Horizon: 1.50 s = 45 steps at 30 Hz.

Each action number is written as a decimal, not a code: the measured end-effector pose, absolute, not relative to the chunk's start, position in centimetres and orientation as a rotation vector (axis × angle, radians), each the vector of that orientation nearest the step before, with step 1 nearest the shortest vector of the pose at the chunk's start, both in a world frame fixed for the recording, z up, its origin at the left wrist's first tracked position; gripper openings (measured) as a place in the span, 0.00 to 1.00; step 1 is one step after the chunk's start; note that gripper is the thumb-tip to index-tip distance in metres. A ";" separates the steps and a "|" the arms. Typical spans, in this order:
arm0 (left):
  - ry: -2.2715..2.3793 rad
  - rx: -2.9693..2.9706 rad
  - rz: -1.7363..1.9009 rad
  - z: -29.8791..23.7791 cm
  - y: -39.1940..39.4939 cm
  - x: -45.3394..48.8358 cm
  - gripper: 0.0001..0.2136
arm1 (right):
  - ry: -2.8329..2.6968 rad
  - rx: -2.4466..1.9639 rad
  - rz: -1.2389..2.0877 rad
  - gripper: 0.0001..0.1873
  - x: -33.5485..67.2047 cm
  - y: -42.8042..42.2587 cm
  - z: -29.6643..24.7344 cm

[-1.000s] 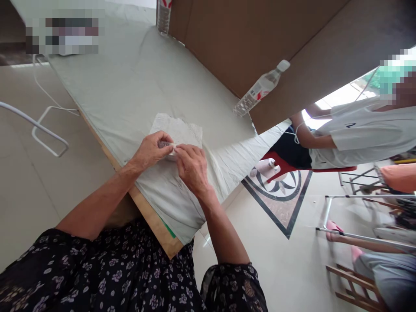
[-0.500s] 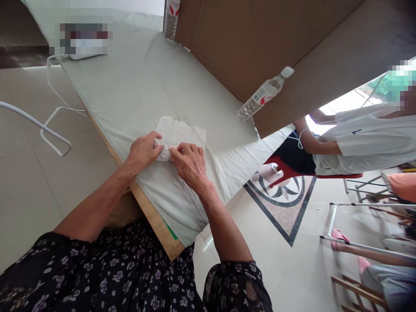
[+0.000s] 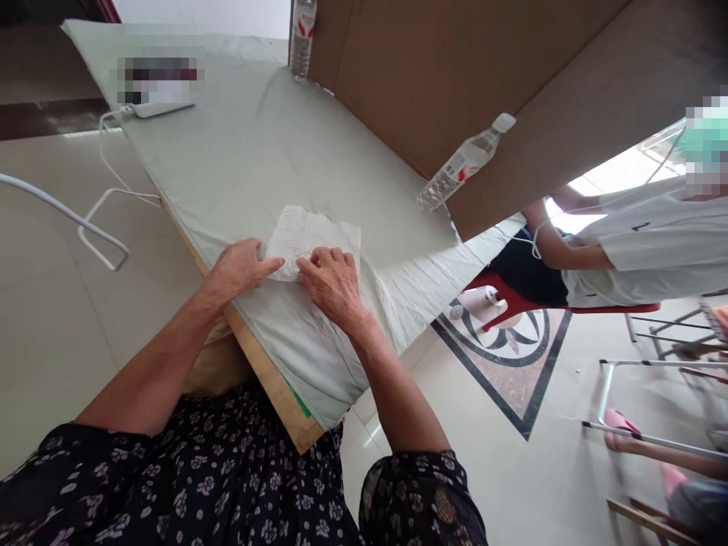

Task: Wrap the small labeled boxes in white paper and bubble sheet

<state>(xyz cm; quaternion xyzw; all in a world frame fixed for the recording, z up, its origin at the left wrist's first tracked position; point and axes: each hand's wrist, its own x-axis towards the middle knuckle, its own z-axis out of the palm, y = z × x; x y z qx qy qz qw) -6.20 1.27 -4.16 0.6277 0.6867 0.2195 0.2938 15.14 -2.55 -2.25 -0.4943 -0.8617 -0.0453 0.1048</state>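
A small crumpled white cloth lies on the pale green sheet that covers the table. My left hand rests on the sheet with its forefinger stretched out, pressing the cloth's near left corner. My right hand lies flat on the near edge of the cloth, fingers together and pointing left. The two forefingers nearly meet. Neither hand grips anything.
A plastic water bottle leans on large brown cardboard sheets at the table's far side; another bottle stands at the far end. A white device with a cable lies far left. A seated person in a white shirt is at the right.
Both hands stopped pinching a fold of the cloth and laid it down; the fingers now press flat on its near edge. The view has shifted slightly.
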 end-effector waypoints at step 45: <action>1.247 2.447 0.691 -2.9 0.6 -1.3 0.12 | -1.757 -1.579 0.256 0.11 20.4 -5.8 -1.9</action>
